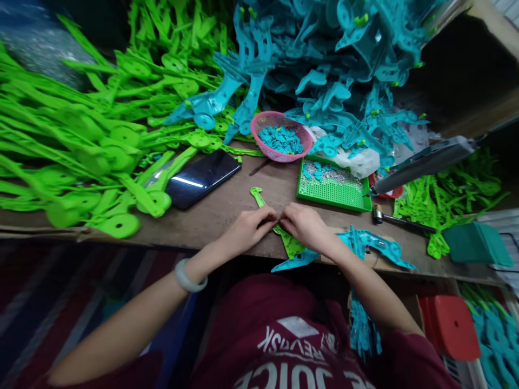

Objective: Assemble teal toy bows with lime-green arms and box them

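My left hand (253, 227) and my right hand (305, 224) meet at the fingertips over a slim light-green plastic part (256, 195). Both hands are closed in a pinch on its middle; any small piece between the fingertips is hidden. The part's hooked end sticks out beyond my fingers, and its wider end shows below them. A blue plastic piece (298, 261) lies under my right wrist at the table edge. Another blue piece (381, 242), curved, rests to the right of that forearm.
Green plastic parts (85, 140) are heaped at left, blue ones (324, 54) at the back. A phone (205, 178), a pink basket (259, 132) of blue bits, a green tray (324, 195) with small metal pieces and a hammer (401, 220) lie on the brown table (214, 219).
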A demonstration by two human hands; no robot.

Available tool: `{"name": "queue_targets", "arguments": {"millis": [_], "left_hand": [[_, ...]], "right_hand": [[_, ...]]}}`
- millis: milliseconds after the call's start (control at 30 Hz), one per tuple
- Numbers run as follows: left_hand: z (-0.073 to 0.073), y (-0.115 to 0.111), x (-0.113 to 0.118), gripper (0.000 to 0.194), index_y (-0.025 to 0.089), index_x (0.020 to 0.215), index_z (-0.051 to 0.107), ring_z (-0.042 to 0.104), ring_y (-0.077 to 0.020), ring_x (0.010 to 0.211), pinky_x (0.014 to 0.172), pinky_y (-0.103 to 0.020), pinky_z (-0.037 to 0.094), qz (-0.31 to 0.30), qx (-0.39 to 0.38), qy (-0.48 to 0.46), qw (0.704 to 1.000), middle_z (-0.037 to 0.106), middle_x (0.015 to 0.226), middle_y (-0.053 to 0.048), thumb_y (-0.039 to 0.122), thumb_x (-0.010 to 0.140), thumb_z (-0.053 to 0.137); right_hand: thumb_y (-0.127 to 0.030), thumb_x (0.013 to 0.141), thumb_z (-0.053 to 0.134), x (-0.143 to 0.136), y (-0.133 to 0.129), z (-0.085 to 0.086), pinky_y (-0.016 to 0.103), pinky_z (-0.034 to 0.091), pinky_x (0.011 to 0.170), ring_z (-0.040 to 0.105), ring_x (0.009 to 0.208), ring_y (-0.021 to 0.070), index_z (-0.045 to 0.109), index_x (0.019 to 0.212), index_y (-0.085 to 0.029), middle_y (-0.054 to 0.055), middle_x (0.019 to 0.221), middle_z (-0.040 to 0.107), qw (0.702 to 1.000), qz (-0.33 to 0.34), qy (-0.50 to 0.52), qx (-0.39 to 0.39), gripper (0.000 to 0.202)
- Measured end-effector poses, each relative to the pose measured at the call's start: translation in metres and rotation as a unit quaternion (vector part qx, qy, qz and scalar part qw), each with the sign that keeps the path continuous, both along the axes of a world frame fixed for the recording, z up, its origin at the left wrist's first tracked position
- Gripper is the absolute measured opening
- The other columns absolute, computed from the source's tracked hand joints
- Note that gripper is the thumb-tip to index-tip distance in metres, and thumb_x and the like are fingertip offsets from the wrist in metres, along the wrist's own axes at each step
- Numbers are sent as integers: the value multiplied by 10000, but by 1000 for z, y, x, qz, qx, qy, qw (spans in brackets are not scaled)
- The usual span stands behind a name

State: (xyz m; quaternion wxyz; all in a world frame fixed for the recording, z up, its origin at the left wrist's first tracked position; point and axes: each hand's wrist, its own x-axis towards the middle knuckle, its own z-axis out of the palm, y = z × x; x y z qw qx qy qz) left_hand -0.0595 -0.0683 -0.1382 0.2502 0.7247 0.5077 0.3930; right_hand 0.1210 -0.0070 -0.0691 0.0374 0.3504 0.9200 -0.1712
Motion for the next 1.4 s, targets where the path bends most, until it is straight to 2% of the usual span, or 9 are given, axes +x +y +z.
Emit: {"name": "queue_targets", "arguments": {"millis": [133,233,300,400,667,900,1067,1233,1400], "left_hand": [[-2,2,0,97,207,979,607,717,-174,800,738,-270,545,-4,17,2,1000,737,898,-21,232,969,515],[1,-2,3,123,201,1053,600,714,-198,974,868,-317,557,-1,37,3,999,732,1057,-63,214,977,504],[2,-10,8,136,188,1060,592,671,-221,1120,973,-368,536,38,66,12,997,688,1189,-113,179,981,482],[3,-25,20,137,175,1056,596,659,-237,1121,965,-388,547,108,98,41,989,660,1195,-140,158,983,481],[-2,-42,34,196,172,1159,615,650,-281,1155,963,-430,553,109,69,106,986,692,1244,-127,244,998,529],[0,-40,31,277,166,1245,611,633,-301,1189,1009,-481,544,112,55,85,989,664,1294,-142,223,985,535],[-2,-39,32,269,169,1214,648,655,-285,1131,960,-460,564,110,75,111,985,673,1280,-146,212,1005,485],[-3,-36,31,244,165,1166,669,664,-264,1033,868,-411,562,83,109,158,978,714,1186,-114,193,1006,488],[2,-32,28,197,143,1071,681,632,-267,977,821,-402,546,79,102,166,978,705,1092,-110,210,985,518]], "right_hand": [[-159,997,488,-1,-5,-2,272,368,645,593,805,181,643,989,-172,91,1008,652,999,-17,-8,29,156],[-122,928,575,1,2,1,249,391,689,597,794,155,633,871,-176,28,870,660,993,-42,78,-74,97],[-86,877,607,3,8,3,236,399,675,589,712,130,617,809,-166,-13,741,644,974,-74,122,-177,105],[-84,858,612,3,14,3,221,383,619,542,607,102,614,790,-154,-42,656,611,948,-113,136,-266,98],[-99,824,668,6,13,-13,260,421,759,565,799,135,673,778,-150,-3,800,614,966,-97,128,-202,69],[-155,850,578,10,6,-11,252,388,698,509,693,125,602,775,-172,-29,725,584,959,-150,119,-209,81],[-111,778,518,9,7,-13,248,367,668,501,680,126,552,701,-184,-35,692,551,956,-175,101,-213,112],[-91,759,561,10,6,-12,264,390,731,533,767,141,550,671,-177,-16,759,545,967,-143,84,-194,124],[-98,808,607,13,7,-8,281,423,804,548,828,147,593,735,-164,-2,828,538,968,-100,79,-218,100]]}}
